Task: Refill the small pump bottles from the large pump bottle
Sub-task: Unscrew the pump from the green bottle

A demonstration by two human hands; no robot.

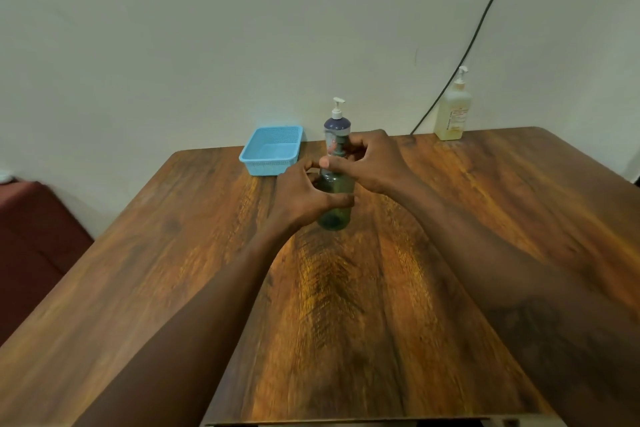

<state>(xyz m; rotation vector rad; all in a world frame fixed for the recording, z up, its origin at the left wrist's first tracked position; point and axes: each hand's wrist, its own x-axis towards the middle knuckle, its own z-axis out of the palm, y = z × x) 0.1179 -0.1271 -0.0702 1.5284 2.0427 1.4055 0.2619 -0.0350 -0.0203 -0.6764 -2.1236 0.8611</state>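
A small dark green pump bottle (335, 215) stands on the wooden table (346, 322) near its middle. My left hand (304, 196) grips its body from the left. My right hand (372, 163) wraps around the pump top and neck, thumb pointing left. Directly behind it stands a bottle with a dark blue shoulder and a white pump (337, 121), partly hidden by my fingers. A large pale yellow pump bottle (453, 114) with a label stands at the table's far right edge by the wall.
A light blue mesh basket (272, 151) sits at the far edge, left of the bottles. A black cable (478, 35) runs down the wall behind the large bottle. A dark red seat (31, 246) lies left of the table.
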